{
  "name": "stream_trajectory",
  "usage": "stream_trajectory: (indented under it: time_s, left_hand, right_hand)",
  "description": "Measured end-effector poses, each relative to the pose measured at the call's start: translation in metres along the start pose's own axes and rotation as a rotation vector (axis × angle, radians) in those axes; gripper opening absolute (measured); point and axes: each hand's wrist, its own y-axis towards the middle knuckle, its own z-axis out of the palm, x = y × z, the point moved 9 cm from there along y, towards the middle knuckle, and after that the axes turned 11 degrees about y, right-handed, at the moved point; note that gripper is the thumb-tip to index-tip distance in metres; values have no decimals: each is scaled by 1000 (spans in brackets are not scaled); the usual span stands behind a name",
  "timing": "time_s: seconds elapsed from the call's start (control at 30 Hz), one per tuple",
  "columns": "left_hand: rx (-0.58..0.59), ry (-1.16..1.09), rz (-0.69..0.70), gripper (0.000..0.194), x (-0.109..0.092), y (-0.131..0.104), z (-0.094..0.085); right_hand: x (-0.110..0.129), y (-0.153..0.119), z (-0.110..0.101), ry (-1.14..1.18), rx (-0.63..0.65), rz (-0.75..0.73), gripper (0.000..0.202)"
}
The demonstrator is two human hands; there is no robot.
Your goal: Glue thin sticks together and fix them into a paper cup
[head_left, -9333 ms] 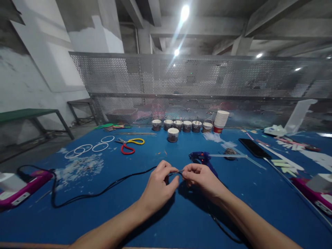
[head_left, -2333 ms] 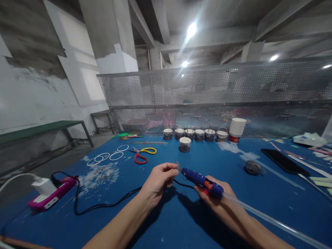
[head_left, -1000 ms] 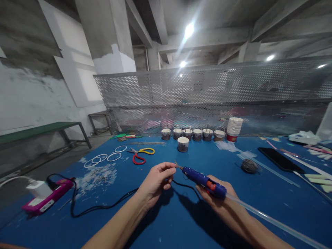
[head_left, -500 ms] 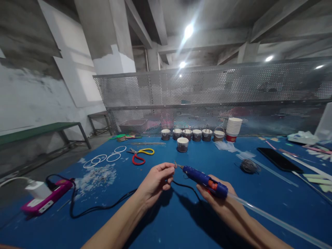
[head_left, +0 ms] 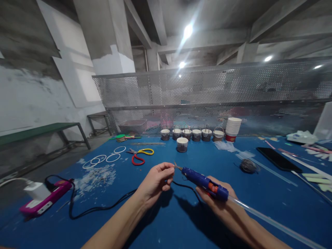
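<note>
My right hand (head_left: 218, 199) is wrapped round a blue glue gun (head_left: 199, 180), its nozzle pointing left. A long clear glue stick (head_left: 261, 211) runs out of the gun's back end. My left hand (head_left: 158, 181) is closed in a pinch at the nozzle; a small thin piece (head_left: 175, 165) shows at the fingertips, too small to name. Beyond the hands stands a paper cup (head_left: 182, 145) with a dark wrapped lower part. Scissors (head_left: 140, 154) with one red and one yellow handle lie open to the left.
Several dark-wrapped cups (head_left: 186, 135) line the back beside a stack of white cups (head_left: 233, 126). White rings (head_left: 113, 157) and scraps (head_left: 97, 178) lie left, near a pink power strip (head_left: 49, 200) with a black cord (head_left: 103, 208). A dark thread bundle (head_left: 249, 166) and phone (head_left: 277, 159) lie right.
The glue gun's nozzle has shifted very slightly left and down at my left fingertips. Both hands keep nearly the same place and grip.
</note>
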Motion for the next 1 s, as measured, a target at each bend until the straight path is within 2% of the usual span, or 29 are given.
stream_trajectory:
  time_s: [0.17,0.33,0.53,0.77,0.87,1.0]
  left_hand:
    - [16,11,10,24,-1,0,1]
    - [32,11,19,24,-3,-1,4]
    - [16,-9,22,25,-2,-1,2]
    - [16,-8,29,25,-4,-1,2]
    - [22,-7,29,25,-4,-1,3]
    - [16,2,35,25,-4,-1,3]
  right_hand:
    - [-5,0,-1,19,-6,19,29]
    - [1,0,4,-24,29,-24,26]
    - [8,-2,4,-73,13,-95,23]
    - [4,0,-6,-6,-78,-47,28]
    - [5,1,-1,-13,-41,-29,29]
    - [6,-2,0,-26,-57,-45,26]
